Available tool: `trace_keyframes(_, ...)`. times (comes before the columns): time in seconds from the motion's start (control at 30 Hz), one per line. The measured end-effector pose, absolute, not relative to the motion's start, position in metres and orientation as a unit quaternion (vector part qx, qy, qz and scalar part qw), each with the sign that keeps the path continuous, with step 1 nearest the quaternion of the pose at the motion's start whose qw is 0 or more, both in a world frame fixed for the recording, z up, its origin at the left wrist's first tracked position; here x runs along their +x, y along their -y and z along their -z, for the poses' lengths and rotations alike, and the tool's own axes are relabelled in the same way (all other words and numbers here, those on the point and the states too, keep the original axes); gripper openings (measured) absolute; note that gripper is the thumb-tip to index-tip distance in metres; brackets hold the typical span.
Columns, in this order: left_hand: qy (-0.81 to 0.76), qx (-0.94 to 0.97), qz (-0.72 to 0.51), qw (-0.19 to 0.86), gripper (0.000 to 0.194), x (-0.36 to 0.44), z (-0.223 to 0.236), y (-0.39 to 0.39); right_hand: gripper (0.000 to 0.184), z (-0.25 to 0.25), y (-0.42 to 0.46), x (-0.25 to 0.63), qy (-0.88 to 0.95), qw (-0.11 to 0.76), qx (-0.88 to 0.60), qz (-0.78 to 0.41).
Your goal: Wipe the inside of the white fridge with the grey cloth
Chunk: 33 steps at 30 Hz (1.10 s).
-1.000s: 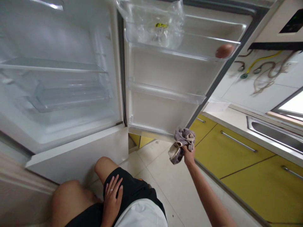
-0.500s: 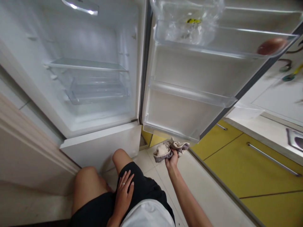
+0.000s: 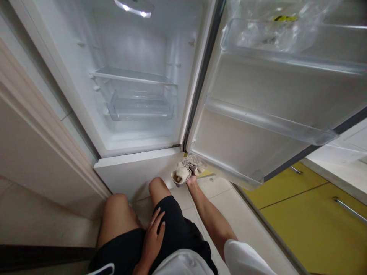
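Note:
My right hand (image 3: 191, 178) is closed round a crumpled grey and beige cloth (image 3: 185, 170), held against the bottom edge of the open fridge door (image 3: 252, 149) near its hinge corner. My left hand (image 3: 154, 238) lies flat on my thigh over black shorts, fingers stretched out, a ring on one finger, holding nothing. The fridge compartment (image 3: 137, 91) stands open in front of me with a glass shelf (image 3: 132, 76) and a clear drawer (image 3: 140, 109) inside.
The door carries a lower clear rack (image 3: 269, 122) and an upper rack with a crumpled clear plastic bag (image 3: 272, 26). Yellow cabinets (image 3: 315, 221) with metal handles run along the right. A beige door frame (image 3: 43, 130) stands on the left. The floor is pale tile.
My right hand has carried the cloth leftwards along the door's bottom edge, from its outer end to the hinge side. The view has swung left. My left hand stays on my thigh.

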<state>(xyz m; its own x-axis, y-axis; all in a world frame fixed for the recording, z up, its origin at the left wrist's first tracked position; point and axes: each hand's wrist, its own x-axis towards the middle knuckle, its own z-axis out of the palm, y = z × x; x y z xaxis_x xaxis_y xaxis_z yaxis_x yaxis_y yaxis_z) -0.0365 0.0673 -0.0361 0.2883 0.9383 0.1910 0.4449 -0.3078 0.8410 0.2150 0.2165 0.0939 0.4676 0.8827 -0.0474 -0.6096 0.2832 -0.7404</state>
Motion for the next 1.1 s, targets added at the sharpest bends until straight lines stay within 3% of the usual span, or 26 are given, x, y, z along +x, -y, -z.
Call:
trace_keyframes(0.27, -0.485, 0.716, -0.349, 0.361, 0.044, -0.036, 0.033, -0.066, 0.038, -0.1, -0.261, 0.177, 0.158, 0.725, -0.366, -0.562)
trace_keyframes(0.53, -0.492, 0.697, -0.357, 0.38, 0.044, -0.035, 0.031, -0.063, 0.019, -0.107, -0.232, 0.173, 0.186, 0.677, -0.42, -0.576)
trace_keyframes(0.8, -0.493, 0.691, -0.356, 0.392, 0.046, -0.033, 0.036, -0.064, 0.04, -0.141, -0.237, 0.174, 0.22, 0.724, -0.43, -0.493)
trace_keyframes(0.9, -0.505, 0.677, -0.354, 0.401, 0.048, -0.035, 0.04, -0.066, 0.032, -0.145, -0.256, 0.178, 0.153, 0.772, -0.387, -0.481)
trace_keyframes(1.1, -0.526, 0.646, -0.358, 0.422, 0.054, -0.039, 0.044, -0.069, 0.022, -0.12, -0.27, 0.177, 0.112, 0.768, -0.343, -0.529)
